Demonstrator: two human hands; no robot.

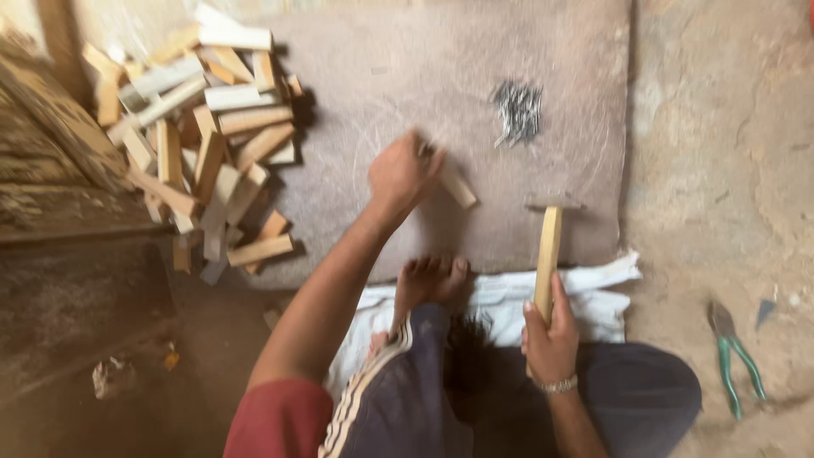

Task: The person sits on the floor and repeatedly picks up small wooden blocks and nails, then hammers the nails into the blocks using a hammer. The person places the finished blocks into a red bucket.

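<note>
Fingers of left hand clenched around small pale wooden block on rough stone slab; right hand gripping wooden-handled hammer (metal head touching slab), thin grey nails heaped nearby.

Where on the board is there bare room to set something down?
The board is bare between the wood-block pile and the nails, above the left hand. It is crowded around the hammer and the pile.

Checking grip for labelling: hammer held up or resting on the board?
Cannot tell: the right hand grips the hammer handle, head over the board; contact unclear.
</note>
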